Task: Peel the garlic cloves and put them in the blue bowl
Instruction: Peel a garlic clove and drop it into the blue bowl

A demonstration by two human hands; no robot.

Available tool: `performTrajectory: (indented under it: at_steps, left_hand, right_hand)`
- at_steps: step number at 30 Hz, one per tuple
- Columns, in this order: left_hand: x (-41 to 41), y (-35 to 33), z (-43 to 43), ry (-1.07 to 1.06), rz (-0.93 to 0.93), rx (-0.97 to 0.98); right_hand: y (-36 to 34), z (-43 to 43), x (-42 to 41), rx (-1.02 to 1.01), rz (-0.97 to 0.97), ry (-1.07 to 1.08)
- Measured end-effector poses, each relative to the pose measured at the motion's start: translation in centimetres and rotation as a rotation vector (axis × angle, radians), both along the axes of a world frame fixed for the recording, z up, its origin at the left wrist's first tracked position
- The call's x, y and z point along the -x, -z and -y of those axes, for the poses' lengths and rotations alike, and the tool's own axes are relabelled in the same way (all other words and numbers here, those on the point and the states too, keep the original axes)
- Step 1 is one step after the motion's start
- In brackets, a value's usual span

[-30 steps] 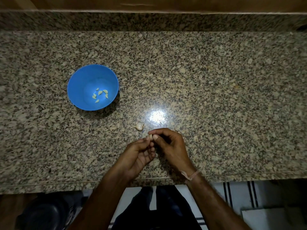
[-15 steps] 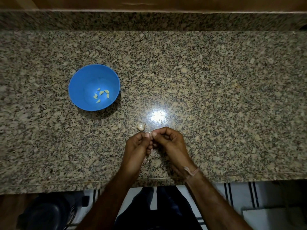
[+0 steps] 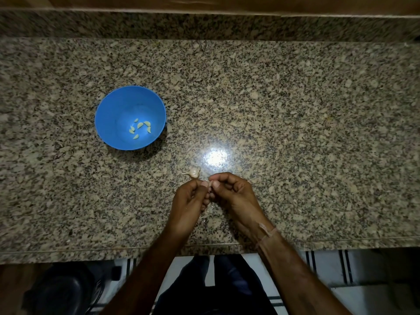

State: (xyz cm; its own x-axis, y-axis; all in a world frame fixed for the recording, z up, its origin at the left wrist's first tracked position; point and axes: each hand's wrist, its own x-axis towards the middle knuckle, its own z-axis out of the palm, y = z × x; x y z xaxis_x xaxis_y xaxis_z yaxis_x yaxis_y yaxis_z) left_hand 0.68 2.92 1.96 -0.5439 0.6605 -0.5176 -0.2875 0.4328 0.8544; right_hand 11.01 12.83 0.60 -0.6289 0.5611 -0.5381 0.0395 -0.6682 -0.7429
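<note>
pinching a garlic clove [image 3: 209, 184] between left hand [image 3: 188, 203] and right hand [image 3: 236, 196].

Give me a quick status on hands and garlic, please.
Left hand and right hand both pinch one clove, mostly hidden. Peeled cloves in blue bowl. Garlic piece on counter, not obstructing.

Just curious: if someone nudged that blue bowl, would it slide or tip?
Probably slides: the blue bowl looks like light plastic, holding only a few peeled cloves, on a glossy granite counter. A push on its flared rim might tip it.
</note>
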Motion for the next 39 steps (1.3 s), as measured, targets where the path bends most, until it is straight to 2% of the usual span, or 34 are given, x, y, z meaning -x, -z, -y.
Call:
performTrajectory:
  at_steps: [8, 14, 17, 39]
  left_hand:
    - [-0.2, -0.2, 0.1, -0.089, -0.242, -0.023]
    - [0.1, -1.1, 0.3, 0.032, -0.61, 0.003]
    - [0.2, -1.3, 0.3, 0.082, -0.72, 0.003]
    - [0.9, -1.6, 0.3, 0.13, -0.726, 0.048]
  right_hand:
    - [0.2, 0.1, 0.1, 0.075, -0.028, 0.023]
    - [0.3, 0.3, 0.2, 0.058, -0.018, 0.049]
    - [0.6, 0.5, 0.2, 0.039, -0.006, 0.069]
    - [-0.5, 0.9, -0.1, -0.114, 0.051, 0.027]
